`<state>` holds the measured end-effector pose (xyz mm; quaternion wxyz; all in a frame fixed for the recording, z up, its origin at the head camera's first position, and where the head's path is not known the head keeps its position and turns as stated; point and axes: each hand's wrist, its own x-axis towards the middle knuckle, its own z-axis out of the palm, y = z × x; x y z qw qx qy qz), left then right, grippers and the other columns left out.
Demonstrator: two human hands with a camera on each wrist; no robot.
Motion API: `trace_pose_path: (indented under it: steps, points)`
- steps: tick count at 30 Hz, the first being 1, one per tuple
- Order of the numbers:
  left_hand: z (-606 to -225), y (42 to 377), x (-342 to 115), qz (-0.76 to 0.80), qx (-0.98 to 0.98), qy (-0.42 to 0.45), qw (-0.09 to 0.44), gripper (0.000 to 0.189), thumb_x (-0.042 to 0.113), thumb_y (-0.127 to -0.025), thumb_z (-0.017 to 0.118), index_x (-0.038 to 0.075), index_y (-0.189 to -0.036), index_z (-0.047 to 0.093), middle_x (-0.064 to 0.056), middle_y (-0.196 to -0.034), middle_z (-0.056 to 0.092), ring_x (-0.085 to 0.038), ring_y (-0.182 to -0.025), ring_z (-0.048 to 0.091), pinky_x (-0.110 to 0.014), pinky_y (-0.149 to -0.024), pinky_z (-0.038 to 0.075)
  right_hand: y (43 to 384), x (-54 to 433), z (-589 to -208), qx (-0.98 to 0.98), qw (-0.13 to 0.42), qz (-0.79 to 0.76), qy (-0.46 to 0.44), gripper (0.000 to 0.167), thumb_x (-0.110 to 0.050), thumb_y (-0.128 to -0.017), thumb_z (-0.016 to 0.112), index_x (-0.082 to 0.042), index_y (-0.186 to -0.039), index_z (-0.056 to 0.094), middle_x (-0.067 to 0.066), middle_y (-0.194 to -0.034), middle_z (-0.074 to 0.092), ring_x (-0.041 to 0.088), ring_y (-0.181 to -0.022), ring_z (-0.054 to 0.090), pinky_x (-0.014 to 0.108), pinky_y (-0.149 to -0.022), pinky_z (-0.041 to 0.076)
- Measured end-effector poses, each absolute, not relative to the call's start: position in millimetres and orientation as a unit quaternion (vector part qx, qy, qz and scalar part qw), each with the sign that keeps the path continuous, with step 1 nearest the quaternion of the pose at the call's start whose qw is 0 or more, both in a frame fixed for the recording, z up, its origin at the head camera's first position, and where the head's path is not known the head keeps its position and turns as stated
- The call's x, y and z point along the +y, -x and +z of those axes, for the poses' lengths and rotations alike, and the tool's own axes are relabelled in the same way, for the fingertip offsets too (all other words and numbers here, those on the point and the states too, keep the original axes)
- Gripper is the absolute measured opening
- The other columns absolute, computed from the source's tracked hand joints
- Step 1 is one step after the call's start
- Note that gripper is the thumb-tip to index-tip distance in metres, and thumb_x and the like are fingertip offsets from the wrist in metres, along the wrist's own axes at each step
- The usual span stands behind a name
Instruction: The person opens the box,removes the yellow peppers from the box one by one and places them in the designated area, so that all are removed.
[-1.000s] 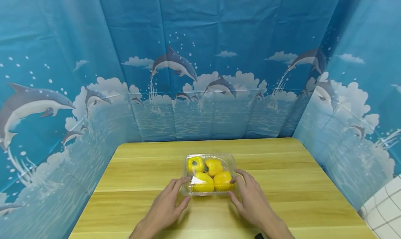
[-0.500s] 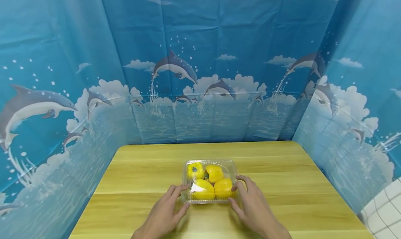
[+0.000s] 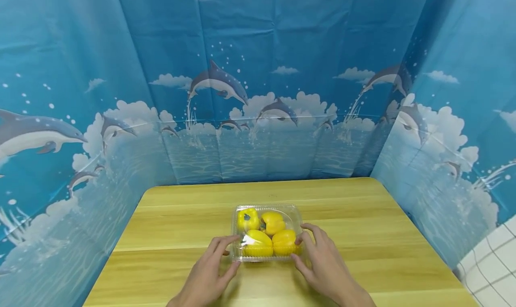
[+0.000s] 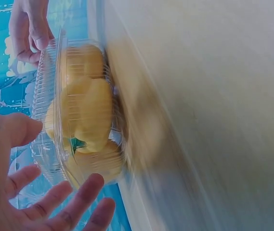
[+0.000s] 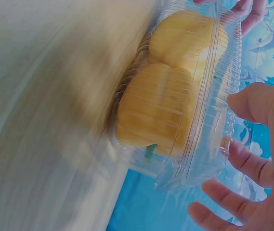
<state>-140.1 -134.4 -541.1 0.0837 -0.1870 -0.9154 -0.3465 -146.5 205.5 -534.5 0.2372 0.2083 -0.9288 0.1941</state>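
Observation:
A clear plastic clamshell box point(image 3: 296, 217) lies on the wooden table with its lid down. Several yellow bell peppers point(image 3: 258, 243) fill it, and a green stem point(image 5: 150, 150) shows on one through the right wall. At the box's left side is my left hand point(image 3: 209, 266), fingers spread and loosely bent, the index fingertip over the lid's edge. My right hand point(image 3: 324, 262) flanks the opposite side in the same way, its fingertips at the lid's rim. Neither hand is curled round the box. Actual contact of each fingertip with the plastic is hard to tell.
The yellow wooden table point(image 3: 363, 217) has a rounded back edge. A blue curtain point(image 3: 258, 155) printed with dolphins and waves hangs behind it and on both sides. At the lower right, a white grid-patterned surface point(image 3: 492, 262) shows beyond the table.
The box and both hands stand slightly nearer to me, farther from the table's back edge. The head view has shifted a little. The hands keep much the same pose.

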Motion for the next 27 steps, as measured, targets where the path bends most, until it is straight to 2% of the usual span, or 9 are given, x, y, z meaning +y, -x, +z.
trace_pose_path:
  steps: [3, 5, 10, 15, 17, 22, 27]
  points:
    - [-541, 144, -137, -0.357, -0.914, 0.172, 0.08, 0.065, 0.029, -0.109, 0.085, 0.026, -0.169, 0.058, 0.0, -0.155, 0.066, -0.024, -0.119, 0.082, -0.037, -0.089, 0.072, 151, 204, -533, -0.926, 0.248, 0.182, -0.218, 0.042, -0.03, -0.095, 0.098, -0.017, -0.124, 0.07, 0.021, -0.155, 0.066, 0.044, -0.136, 0.069, 0.07, -0.104, 0.064]
    - [-542, 146, -139, -0.367, -0.913, 0.164, 0.071, 0.068, 0.032, -0.109, 0.086, 0.025, -0.17, 0.056, -0.003, -0.157, 0.066, -0.024, -0.119, 0.082, -0.041, -0.093, 0.073, 154, 202, -532, -0.925, 0.252, 0.173, -0.227, 0.051, -0.03, -0.094, 0.098, -0.014, -0.135, 0.071, 0.023, -0.159, 0.063, 0.044, -0.138, 0.067, 0.069, -0.107, 0.064]
    - [-546, 151, -146, -0.419, -0.894, 0.156, 0.018, 0.075, 0.029, -0.105, 0.09, 0.02, -0.17, 0.055, -0.011, -0.153, 0.07, -0.016, -0.109, 0.081, -0.038, -0.094, 0.073, 161, 192, -528, -0.921, 0.244, 0.15, -0.264, 0.07, -0.035, -0.093, 0.099, -0.015, -0.154, 0.069, 0.023, -0.166, 0.059, 0.043, -0.145, 0.064, 0.063, -0.116, 0.064]
    - [-548, 155, -150, -0.497, -0.854, 0.147, -0.053, 0.077, 0.024, -0.105, 0.091, 0.015, -0.171, 0.054, -0.014, -0.139, 0.075, -0.006, -0.102, 0.078, -0.025, -0.088, 0.07, 168, 176, -524, -0.913, 0.214, 0.149, -0.313, 0.068, -0.038, -0.098, 0.096, -0.021, -0.158, 0.068, 0.018, -0.172, 0.056, 0.039, -0.156, 0.059, 0.061, -0.122, 0.062]
    - [-548, 156, -151, -0.516, -0.842, 0.144, -0.065, 0.075, 0.022, -0.105, 0.09, 0.014, -0.171, 0.055, -0.012, -0.133, 0.077, -0.006, -0.101, 0.078, -0.022, -0.088, 0.069, 170, 169, -522, -0.909, 0.201, 0.152, -0.332, 0.067, -0.039, -0.101, 0.094, -0.023, -0.16, 0.067, 0.015, -0.174, 0.055, 0.037, -0.159, 0.057, 0.058, -0.122, 0.063]
    - [-550, 159, -153, -0.546, -0.824, 0.131, -0.075, 0.072, 0.016, -0.104, 0.09, 0.013, -0.168, 0.058, -0.009, -0.126, 0.08, -0.008, -0.102, 0.081, -0.019, -0.09, 0.067, 177, 152, -518, -0.896, 0.184, 0.149, -0.377, 0.067, -0.039, -0.104, 0.091, -0.027, -0.164, 0.064, 0.012, -0.178, 0.053, 0.034, -0.16, 0.057, 0.061, -0.127, 0.059]
    - [-548, 160, -155, -0.591, -0.793, 0.112, -0.095, 0.083, 0.008, -0.1, 0.091, 0.005, -0.172, 0.05, -0.014, -0.125, 0.083, -0.017, -0.103, 0.083, -0.023, -0.09, 0.07, 185, 137, -517, -0.883, 0.177, 0.14, -0.413, 0.066, -0.04, -0.106, 0.089, -0.03, -0.165, 0.063, 0.014, -0.178, 0.053, 0.034, -0.163, 0.056, 0.064, -0.131, 0.054]
